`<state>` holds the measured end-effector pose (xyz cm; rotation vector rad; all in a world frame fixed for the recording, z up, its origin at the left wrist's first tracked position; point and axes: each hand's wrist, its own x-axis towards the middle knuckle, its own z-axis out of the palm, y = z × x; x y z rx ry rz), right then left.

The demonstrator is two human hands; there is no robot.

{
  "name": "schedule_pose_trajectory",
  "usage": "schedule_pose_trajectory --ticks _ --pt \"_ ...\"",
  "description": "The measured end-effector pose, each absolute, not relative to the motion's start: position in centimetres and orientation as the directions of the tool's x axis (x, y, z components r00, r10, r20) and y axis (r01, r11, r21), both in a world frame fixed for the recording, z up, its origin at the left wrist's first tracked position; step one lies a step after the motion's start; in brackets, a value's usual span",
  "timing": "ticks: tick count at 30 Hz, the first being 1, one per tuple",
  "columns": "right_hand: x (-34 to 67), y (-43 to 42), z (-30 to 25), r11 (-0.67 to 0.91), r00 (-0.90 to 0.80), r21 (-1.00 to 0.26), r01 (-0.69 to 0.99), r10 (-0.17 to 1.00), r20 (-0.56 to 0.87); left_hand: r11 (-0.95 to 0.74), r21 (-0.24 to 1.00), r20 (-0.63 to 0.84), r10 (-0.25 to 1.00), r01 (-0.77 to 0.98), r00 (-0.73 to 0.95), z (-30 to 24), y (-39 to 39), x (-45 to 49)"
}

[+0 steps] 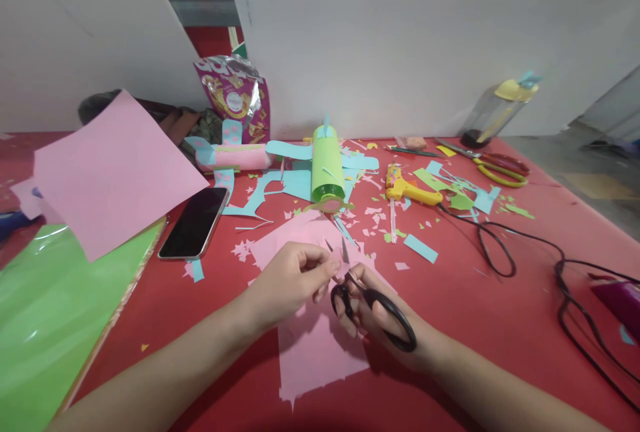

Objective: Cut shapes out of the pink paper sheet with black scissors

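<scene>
My right hand point(377, 309) is closed through the black handles of a pair of scissors point(393, 319), whose blades are spread and point away from me. Pinched in the fingertips of my left hand point(295, 279) is a small pink paper piece point(341, 260), right by the blades. Both hands hover over a pink paper sheet point(320, 359) with jagged cut edges. Just beyond lies a light green paper airplane model point(327, 159) with blue wings and a propeller. A second, pink airplane model point(245, 157) with blue parts rests to its left.
A phone point(195, 222), a square pink sheet point(120, 179) and green sheets point(65, 312) lie left. Right are a yellow glue gun point(410, 189) with a black cord, larger scissors point(495, 167) and a bottle point(500, 112). Paper scraps litter the red table. Behind stands a snack bag point(237, 95).
</scene>
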<state>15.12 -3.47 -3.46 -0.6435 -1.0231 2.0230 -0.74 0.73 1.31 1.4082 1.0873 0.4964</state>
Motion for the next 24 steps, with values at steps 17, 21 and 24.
schedule_pose_trajectory --ticks 17,21,24 --pt "15.1 -3.6 -3.0 -0.371 -0.593 -0.838 -0.401 0.802 -0.071 0.196 0.955 -0.275 0.867 0.223 0.416 1.4 -0.2 0.1" --pt "15.0 -3.7 -3.1 -0.364 -0.589 -0.835 -0.413 0.806 -0.060 0.211 0.959 -0.270 0.882 0.188 0.387 1.3 -0.4 0.4" --pt "14.7 -3.9 -3.2 -0.362 -0.560 -0.835 -0.413 0.825 -0.081 0.234 0.963 -0.267 0.887 0.133 0.377 1.2 -0.6 0.5"
